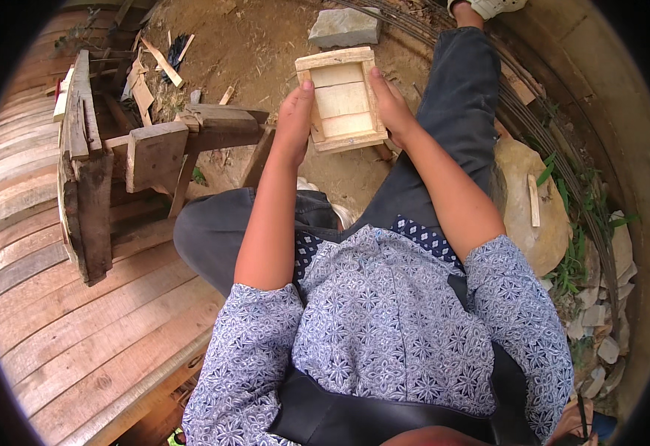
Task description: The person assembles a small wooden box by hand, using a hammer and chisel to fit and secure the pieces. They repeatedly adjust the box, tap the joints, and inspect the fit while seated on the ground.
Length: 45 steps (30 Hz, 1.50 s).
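Between my two hands I hold a small, shallow wooden box [343, 100] of pale raw wood, its open side facing up toward me. Narrow strips form its rim, and boards with a dark seam between them make up its bottom. My left hand [295, 119] is closed on the left side, thumb along the rim. Closed on the right side is my right hand [393, 108], its thumb near the upper right corner. The fingers of both hands are mostly hidden beneath the box. Both forearms reach forward over my lap.
On the left stands a rough wooden workbench [87, 201] with a thick block [156, 156] and a beam. Stacked planks [102, 349] lie beyond. A grey stone [345, 27] sits ahead on the dirt, wood scraps [161, 63] to its left. A boulder [531, 204] and rods [522, 111] are at right.
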Motion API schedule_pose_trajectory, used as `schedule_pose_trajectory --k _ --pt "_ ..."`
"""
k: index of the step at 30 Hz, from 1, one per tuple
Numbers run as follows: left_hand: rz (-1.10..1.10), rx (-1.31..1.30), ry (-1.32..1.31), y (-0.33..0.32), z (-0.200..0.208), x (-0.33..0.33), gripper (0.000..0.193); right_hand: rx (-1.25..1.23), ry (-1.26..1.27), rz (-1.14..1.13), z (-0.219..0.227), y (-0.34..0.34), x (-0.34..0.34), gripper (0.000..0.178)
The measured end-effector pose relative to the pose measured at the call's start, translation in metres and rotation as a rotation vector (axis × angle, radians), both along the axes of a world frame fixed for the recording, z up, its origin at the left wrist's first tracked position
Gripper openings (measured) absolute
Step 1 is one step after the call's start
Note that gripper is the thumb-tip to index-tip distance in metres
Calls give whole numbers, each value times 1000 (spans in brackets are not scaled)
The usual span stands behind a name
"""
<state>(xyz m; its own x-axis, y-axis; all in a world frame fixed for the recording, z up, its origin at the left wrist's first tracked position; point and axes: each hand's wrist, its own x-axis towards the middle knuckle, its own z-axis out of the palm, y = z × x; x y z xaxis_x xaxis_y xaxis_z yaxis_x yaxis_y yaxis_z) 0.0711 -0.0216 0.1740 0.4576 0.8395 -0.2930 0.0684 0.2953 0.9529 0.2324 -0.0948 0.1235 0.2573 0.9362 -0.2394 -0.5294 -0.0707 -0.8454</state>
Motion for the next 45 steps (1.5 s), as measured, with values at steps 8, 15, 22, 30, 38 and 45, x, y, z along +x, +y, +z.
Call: schedule_pose_trajectory --k 8,15,22,30,38,45 --pt "-5 145 69 -2 2 -2 44 -16 -25 -36 -3 1 0 68" --pt "40 565 508 32 -7 -12 45 -197 -204 42 -41 14 19 74" --pt "-17 1037 978 43 -58 -31 42 -352 -668 303 -107 23 -1 84" --pt "-27 1226 904 20 -99 -47 48 -592 -592 292 -125 30 -19 54" --pt "-140 1253 936 25 -106 -35 46 -745 -770 -164 -132 23 13 42" --pt "-358 1084 920 18 -134 -23 57 -986 -1085 -280 -188 17 28 37"
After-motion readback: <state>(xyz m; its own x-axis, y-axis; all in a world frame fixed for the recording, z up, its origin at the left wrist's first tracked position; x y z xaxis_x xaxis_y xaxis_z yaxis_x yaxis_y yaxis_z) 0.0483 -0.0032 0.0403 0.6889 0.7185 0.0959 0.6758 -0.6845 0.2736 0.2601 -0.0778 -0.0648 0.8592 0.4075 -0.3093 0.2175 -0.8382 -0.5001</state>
